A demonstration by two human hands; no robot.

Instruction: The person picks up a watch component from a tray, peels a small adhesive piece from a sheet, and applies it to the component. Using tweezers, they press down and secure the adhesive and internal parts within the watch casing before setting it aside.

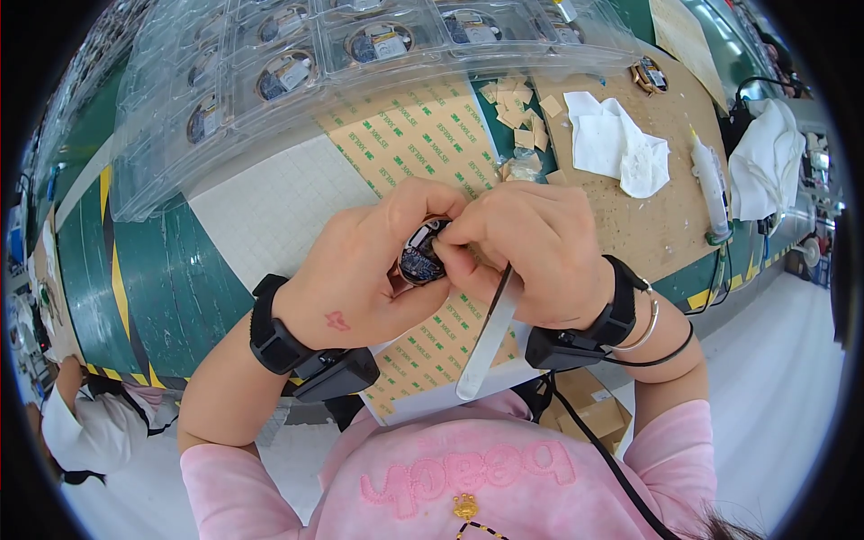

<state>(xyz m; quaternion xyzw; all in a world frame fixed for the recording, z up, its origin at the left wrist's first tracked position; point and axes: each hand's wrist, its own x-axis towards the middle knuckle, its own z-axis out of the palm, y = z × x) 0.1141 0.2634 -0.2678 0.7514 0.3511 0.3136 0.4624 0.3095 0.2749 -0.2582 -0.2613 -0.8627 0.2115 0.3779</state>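
Observation:
My left hand (346, 261) is closed around a small round watch-like case (423, 252) with a dark circuit board inside. Thumb and fingers grip its rim, tilting the open face toward my right hand (535, 247). The right thumb and forefinger are pinched together at the board's right side; whether a small piece is between them is hidden. A flat metal tool (489, 346) with a rounded end is tucked in the same right hand and points down toward me. Below both hands lies a tan adhesive-backed sheet (423, 360) with green print.
A clear plastic tray (333, 81) at the back holds several similar round units. On the brown board (621, 229) at right lie white cloths (616, 139), a syringe (711, 184) and another round unit (650, 76). Small tan squares (515, 103) are scattered beside it. Another person (90, 423) is at far left.

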